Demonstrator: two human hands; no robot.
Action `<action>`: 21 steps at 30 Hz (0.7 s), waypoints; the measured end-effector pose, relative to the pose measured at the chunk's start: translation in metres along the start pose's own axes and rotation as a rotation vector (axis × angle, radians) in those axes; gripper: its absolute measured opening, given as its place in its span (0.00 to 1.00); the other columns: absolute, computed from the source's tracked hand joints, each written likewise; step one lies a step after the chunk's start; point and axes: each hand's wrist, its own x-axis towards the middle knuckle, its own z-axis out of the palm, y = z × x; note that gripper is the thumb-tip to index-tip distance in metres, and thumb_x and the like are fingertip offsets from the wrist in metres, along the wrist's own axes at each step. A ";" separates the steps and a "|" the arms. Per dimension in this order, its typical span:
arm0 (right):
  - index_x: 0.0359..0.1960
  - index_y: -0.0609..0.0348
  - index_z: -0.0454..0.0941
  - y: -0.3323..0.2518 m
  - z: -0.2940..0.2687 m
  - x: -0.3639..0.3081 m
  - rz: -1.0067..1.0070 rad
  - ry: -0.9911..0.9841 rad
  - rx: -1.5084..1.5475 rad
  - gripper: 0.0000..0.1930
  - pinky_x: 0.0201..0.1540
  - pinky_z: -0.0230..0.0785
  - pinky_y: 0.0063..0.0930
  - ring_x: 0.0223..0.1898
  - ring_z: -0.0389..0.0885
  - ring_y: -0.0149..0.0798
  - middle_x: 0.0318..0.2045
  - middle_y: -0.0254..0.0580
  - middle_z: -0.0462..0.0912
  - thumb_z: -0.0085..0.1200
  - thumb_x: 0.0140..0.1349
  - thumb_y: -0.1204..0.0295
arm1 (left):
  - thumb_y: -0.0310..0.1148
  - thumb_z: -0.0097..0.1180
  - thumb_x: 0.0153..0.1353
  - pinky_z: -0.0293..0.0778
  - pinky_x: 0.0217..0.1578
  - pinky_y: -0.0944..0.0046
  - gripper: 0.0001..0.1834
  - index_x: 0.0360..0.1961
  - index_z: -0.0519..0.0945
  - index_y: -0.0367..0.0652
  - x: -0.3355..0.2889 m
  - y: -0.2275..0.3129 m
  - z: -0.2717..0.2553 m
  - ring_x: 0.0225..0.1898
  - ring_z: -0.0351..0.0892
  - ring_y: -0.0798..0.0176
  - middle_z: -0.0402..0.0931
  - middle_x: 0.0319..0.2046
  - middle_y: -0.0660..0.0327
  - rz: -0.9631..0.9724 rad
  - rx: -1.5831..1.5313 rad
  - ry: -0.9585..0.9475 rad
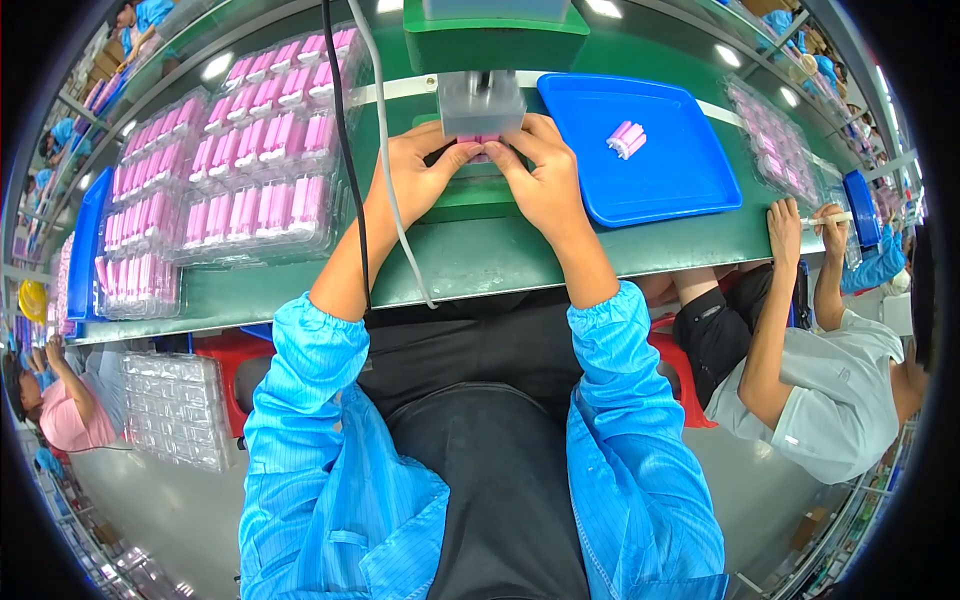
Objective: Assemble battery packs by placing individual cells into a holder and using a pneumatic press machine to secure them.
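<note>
My left hand (422, 172) and my right hand (540, 165) meet under the clear guard (482, 102) of a small green bench machine (496, 42). Thumbs and fingertips of both close on a small pink piece (478, 140), which they mostly cover; its exact kind cannot be made out. Below it lies the green base (472, 203) of the machine. To the right of my right hand, a blue tray (665, 190) carries a few pink-and-white pieces (626, 139) lying together.
Clear plastic trays (258, 150) filled with rows of pink-and-white pieces stand stacked on the left. A black cable (345, 130) and a grey cable (384, 130) hang down by my left forearm. On the right a co-worker (815, 375) sits at the green bench (470, 262).
</note>
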 end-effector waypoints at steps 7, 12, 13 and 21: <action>0.41 0.63 0.85 -0.002 -0.001 0.000 0.016 -0.021 0.012 0.11 0.48 0.72 0.36 0.46 0.79 0.47 0.42 0.45 0.83 0.64 0.57 0.73 | 0.35 0.63 0.63 0.76 0.51 0.61 0.13 0.45 0.86 0.40 -0.001 0.004 -0.002 0.49 0.83 0.54 0.85 0.46 0.54 -0.099 -0.057 -0.029; 0.41 0.62 0.85 0.000 -0.001 -0.002 0.015 -0.015 0.007 0.11 0.49 0.72 0.36 0.46 0.79 0.46 0.42 0.45 0.83 0.64 0.57 0.73 | 0.35 0.62 0.63 0.75 0.53 0.59 0.15 0.48 0.85 0.40 -0.003 0.001 0.000 0.51 0.82 0.55 0.83 0.50 0.53 0.002 0.000 0.003; 0.41 0.62 0.85 -0.002 -0.001 -0.001 0.031 -0.017 0.015 0.11 0.49 0.72 0.36 0.46 0.79 0.46 0.42 0.45 0.83 0.64 0.57 0.73 | 0.35 0.62 0.63 0.75 0.53 0.59 0.15 0.48 0.85 0.40 -0.003 0.001 -0.002 0.51 0.82 0.55 0.83 0.50 0.53 0.004 0.001 0.002; 0.40 0.63 0.85 -0.001 -0.005 0.006 0.047 -0.052 0.013 0.11 0.51 0.72 0.35 0.48 0.79 0.47 0.43 0.44 0.84 0.64 0.57 0.71 | 0.34 0.61 0.64 0.69 0.60 0.57 0.16 0.51 0.83 0.39 -0.001 -0.005 -0.007 0.59 0.76 0.52 0.81 0.53 0.53 0.079 0.046 -0.025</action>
